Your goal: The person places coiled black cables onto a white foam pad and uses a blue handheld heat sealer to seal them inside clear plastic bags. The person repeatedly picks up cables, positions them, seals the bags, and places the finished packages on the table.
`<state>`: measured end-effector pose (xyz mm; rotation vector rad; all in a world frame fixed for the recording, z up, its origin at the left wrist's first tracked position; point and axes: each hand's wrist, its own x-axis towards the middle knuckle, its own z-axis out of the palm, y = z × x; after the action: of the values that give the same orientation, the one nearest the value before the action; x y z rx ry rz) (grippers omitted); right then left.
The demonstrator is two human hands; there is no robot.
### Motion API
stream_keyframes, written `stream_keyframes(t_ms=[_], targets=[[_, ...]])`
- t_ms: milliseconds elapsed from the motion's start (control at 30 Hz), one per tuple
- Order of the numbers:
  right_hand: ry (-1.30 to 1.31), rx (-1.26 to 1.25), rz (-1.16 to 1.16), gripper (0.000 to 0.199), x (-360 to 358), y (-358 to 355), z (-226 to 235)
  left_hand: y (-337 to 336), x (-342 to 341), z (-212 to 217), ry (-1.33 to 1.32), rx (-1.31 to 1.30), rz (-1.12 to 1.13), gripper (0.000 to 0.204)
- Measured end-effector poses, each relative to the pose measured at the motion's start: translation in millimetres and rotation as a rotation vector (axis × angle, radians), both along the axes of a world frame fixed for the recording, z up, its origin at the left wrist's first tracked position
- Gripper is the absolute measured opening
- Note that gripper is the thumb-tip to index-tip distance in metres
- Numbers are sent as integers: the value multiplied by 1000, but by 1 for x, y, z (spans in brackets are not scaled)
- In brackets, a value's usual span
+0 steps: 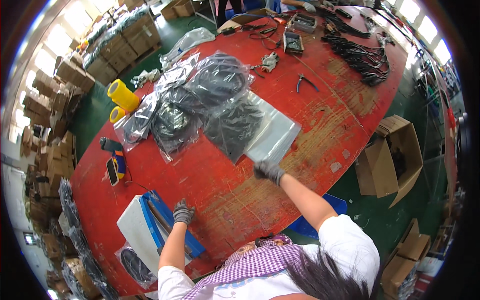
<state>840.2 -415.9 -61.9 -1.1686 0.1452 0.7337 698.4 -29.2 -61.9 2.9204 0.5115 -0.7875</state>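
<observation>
The grey-gloved right grip is at the near edge of the clear bags on the red table; I cannot tell whether it pinches them. The left grip, also gloved, is by the right side of the blue-and-white device, its closure unclear. Bagged cables lie beyond both grips, 2 yellow rolls beyond and left of the left grip, pliers beyond and right of the right grip

Daylight from blown-out windows at far left and far right lights the scene brightly, glare streaks the clear bags, and fisheye distortion bends edges toward a dark rim.
</observation>
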Motion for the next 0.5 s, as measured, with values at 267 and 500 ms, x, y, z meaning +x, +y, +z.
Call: stream_keyframes(t_ms=[267,500], targets=[[454,414,-423,20,184,36,18,-56,51,-54,-266,116,655,67],[445,115,-525,21,303,87,-24,-89,60,-78,-387,410,537,53]])
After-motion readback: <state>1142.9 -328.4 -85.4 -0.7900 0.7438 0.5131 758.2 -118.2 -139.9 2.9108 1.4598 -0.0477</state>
